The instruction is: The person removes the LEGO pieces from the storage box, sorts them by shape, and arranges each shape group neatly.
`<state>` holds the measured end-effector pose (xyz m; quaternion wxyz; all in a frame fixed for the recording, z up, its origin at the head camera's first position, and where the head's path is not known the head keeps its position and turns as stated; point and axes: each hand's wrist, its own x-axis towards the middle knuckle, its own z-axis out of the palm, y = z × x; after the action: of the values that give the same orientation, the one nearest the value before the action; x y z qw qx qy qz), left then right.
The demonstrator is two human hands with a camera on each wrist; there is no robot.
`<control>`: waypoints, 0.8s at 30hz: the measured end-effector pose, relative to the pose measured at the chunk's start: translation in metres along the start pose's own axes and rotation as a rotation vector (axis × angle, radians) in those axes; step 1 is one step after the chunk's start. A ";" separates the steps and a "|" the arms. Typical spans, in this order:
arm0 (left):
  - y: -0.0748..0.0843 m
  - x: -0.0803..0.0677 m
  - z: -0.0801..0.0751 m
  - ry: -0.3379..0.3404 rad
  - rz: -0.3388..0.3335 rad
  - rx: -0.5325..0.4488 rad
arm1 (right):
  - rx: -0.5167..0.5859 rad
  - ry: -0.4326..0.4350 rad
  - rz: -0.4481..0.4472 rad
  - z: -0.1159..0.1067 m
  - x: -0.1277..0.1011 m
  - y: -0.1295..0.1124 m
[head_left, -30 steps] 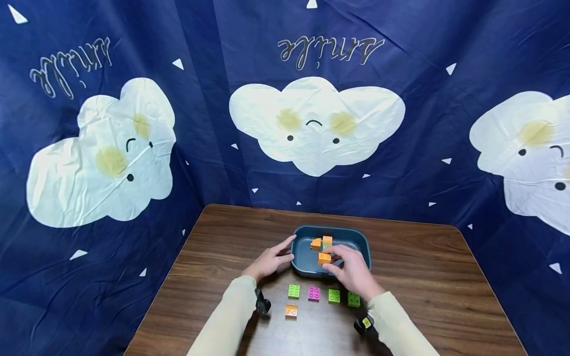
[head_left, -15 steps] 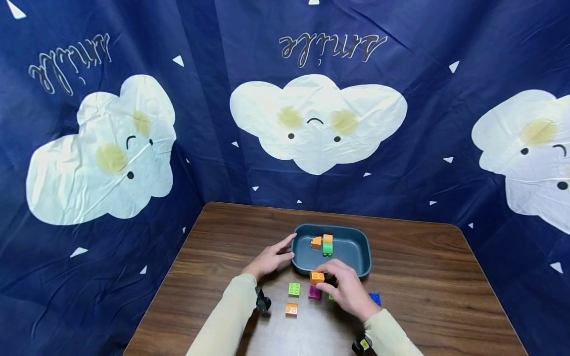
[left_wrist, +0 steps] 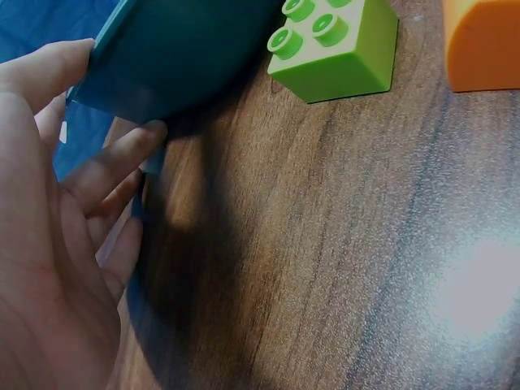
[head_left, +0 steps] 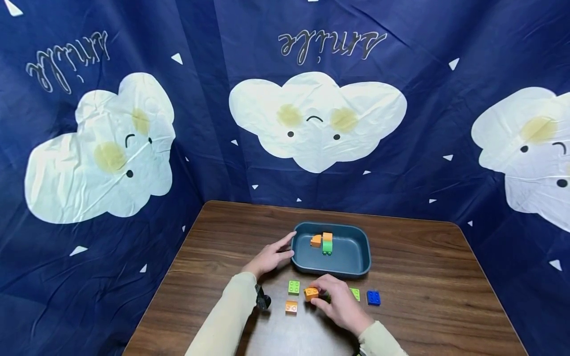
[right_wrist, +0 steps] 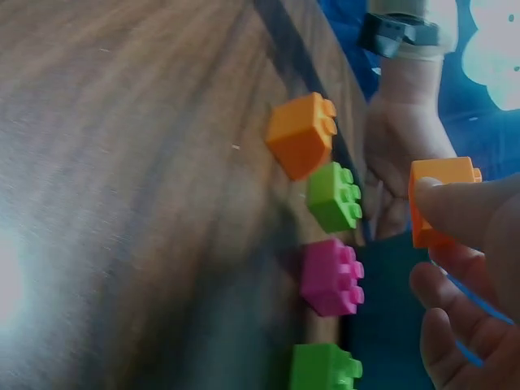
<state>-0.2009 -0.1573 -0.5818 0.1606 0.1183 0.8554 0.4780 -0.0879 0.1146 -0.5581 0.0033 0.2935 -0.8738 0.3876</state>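
My right hand (head_left: pixel 321 295) pinches an orange brick (head_left: pixel 310 293) just above the table, in front of the dark teal tray (head_left: pixel 352 271). In the right wrist view the thumb and fingers (right_wrist: pixel 471 213) hold that orange brick (right_wrist: pixel 443 199) over a magenta brick (right_wrist: pixel 331 276). My left hand (head_left: pixel 285 249) rests with straight fingers against the tray's left rim; the left wrist view shows its fingers (left_wrist: pixel 106 166) touching the tray (left_wrist: pixel 179 57). Inside the tray stand an orange-on-green stack (head_left: pixel 327 243) and an orange piece (head_left: pixel 316 241).
On the wooden table (head_left: pixel 423 277) in front of the tray lie a light green brick (head_left: pixel 293 287), an orange brick (head_left: pixel 291 307), a green brick (head_left: pixel 355 293) and a blue brick (head_left: pixel 373 297). A dark blue cloud-print curtain (head_left: pixel 311 123) hangs behind the table.
My right hand has lifted the orange brick out of the tray and brought it toward me, down to the row of bricks. The left hand has stayed at the tray's rim.
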 end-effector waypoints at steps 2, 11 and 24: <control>0.000 0.000 0.000 0.000 0.002 0.004 | -0.024 -0.009 -0.002 0.005 -0.002 0.001; -0.005 0.003 -0.001 -0.005 0.037 0.015 | -0.121 -0.077 0.050 0.015 -0.010 0.005; -0.004 0.002 -0.001 0.000 0.037 0.023 | -0.178 -0.041 0.063 0.030 -0.019 0.014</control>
<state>-0.2033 -0.1590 -0.5849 0.1505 0.1361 0.8585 0.4709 -0.0728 0.1113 -0.5931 -0.0008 0.2722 -0.9136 0.3021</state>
